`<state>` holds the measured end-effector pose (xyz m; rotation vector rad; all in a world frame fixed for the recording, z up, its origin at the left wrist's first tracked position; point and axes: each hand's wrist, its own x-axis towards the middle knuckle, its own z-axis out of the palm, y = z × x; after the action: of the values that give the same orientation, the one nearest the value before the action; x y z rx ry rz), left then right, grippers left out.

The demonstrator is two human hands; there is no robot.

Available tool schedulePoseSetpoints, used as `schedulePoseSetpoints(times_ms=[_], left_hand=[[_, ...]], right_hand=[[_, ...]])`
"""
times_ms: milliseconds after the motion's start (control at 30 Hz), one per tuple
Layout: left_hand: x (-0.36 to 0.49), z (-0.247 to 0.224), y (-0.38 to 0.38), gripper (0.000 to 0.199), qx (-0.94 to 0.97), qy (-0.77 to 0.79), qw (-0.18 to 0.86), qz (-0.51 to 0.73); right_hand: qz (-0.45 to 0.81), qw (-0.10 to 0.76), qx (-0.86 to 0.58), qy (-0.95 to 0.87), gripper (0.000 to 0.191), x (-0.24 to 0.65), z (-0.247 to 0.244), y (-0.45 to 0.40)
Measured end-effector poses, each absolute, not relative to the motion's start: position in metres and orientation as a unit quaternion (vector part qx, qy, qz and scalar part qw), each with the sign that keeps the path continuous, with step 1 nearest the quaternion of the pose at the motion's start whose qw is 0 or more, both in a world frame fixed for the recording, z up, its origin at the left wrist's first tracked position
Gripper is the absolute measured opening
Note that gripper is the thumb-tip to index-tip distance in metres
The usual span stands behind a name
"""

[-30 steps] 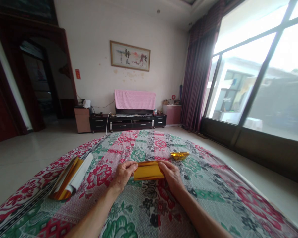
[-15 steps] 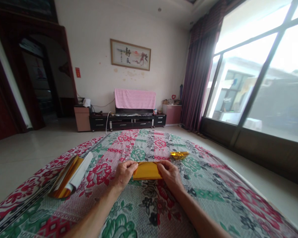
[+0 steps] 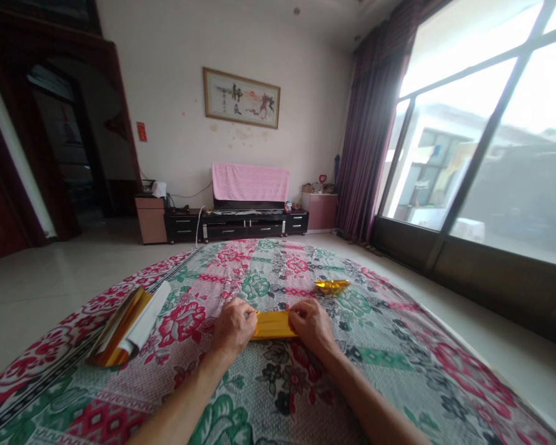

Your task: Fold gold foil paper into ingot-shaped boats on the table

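A folded piece of gold paper (image 3: 274,326) stretches between my two hands, low over the flowered cloth. My left hand (image 3: 234,324) pinches its left end between thumb and fingers. At the right end, my right hand (image 3: 312,322) grips it the same way. Beyond my right hand lies a shiny gold folded shape (image 3: 332,286), touched by neither hand. To the left rests a loosely curled stack of gold and white sheets (image 3: 125,327).
The flowered cloth (image 3: 185,389) covers the rounded table under my arms. Farther off stand a black cabinet (image 3: 245,228), a pink towel (image 3: 250,182) over a screen, and a pink side cabinet (image 3: 151,220). A large window is at the right.
The gold paper looks narrower from front to back, its far edge now nearer me. Both hands still pinch its ends, with their knuckles turned a little more upward. The view has shifted slightly.
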<state>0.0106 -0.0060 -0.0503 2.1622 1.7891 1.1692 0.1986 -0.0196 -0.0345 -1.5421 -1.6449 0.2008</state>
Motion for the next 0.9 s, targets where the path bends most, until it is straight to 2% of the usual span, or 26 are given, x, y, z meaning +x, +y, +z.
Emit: schedulePoseSetpoints(times_ms=[400, 900], left_hand=[[0.014, -0.052, -0.009, 0.019, 0.742, 0.572, -0.028, 0.349], [0.014, -0.055, -0.009, 0.014, 0.752, 0.572, -0.060, 0.323]], right_hand=[[0.046, 0.392, -0.612, -0.685, 0.018, 0.200, -0.045, -0.017], [0.028, 0.374, -0.609, -0.699, 0.012, 0.200, -0.049, -0.018]])
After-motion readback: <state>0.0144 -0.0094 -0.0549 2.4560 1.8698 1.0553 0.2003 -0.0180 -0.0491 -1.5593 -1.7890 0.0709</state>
